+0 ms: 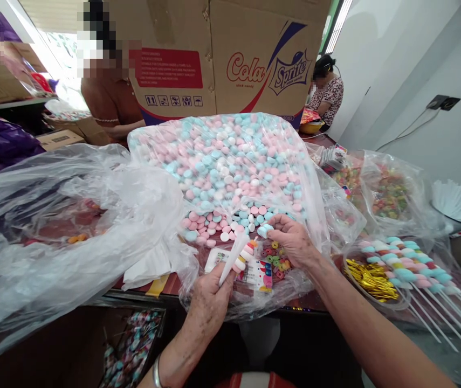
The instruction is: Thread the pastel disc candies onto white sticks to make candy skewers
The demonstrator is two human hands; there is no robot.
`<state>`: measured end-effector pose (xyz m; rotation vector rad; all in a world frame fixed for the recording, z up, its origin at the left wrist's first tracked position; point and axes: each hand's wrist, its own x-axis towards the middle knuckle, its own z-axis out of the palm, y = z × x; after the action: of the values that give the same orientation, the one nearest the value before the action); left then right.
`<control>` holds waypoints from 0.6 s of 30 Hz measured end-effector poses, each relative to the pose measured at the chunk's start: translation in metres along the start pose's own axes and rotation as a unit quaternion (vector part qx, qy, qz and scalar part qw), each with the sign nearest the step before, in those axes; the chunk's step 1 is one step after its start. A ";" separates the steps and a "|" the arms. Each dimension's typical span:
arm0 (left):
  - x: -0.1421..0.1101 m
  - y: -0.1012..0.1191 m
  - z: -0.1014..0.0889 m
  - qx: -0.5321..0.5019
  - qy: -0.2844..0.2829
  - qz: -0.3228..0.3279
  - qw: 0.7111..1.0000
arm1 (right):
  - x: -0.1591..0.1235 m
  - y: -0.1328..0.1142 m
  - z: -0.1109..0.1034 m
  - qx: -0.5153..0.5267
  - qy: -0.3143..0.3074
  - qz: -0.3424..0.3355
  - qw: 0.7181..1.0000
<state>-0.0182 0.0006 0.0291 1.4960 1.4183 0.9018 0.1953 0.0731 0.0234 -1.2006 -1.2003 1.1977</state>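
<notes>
Head view — clear bag [230, 161] holding pastel candies [224, 171].

Left hand [213, 293] closed, braceleted wrist | right hand [290, 240] pinching, forearm angled

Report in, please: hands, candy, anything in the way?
Left hand gripping candy stack. Right hand pinching blue candy. Big candy bag just beyond, blocking neither hand.

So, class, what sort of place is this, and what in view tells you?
Probably a small workshop where sweets are assembled or packed: there is a big bag of loose sweets, a group of sweets threaded on sticks, and a large carton printed "stick candy".
</notes>
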 end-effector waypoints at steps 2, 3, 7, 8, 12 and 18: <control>0.000 0.002 0.001 0.018 -0.013 0.007 1.000 | -0.004 -0.003 -0.003 0.115 -0.012 0.046 0.992; 0.000 0.002 0.002 0.023 -0.018 0.012 0.999 | -0.006 -0.004 -0.003 0.144 -0.015 0.060 0.988; 0.001 0.006 0.005 0.036 -0.027 0.022 0.999 | -0.012 -0.006 -0.002 0.181 -0.019 0.080 0.980; 0.001 0.006 0.005 0.036 -0.029 0.021 0.999 | -0.012 -0.006 -0.002 0.182 -0.022 0.077 0.980; 0.001 0.007 0.005 0.033 -0.033 0.013 0.999 | -0.012 -0.003 -0.003 0.161 -0.050 0.054 0.984; 0.001 0.007 0.010 0.003 -0.013 0.002 1.000 | -0.017 0.008 -0.004 0.012 -0.044 -0.020 0.999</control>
<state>-0.0064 0.0005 0.0316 1.5095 1.4011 0.8778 0.1992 0.0565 0.0148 -1.1106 -1.2663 1.2419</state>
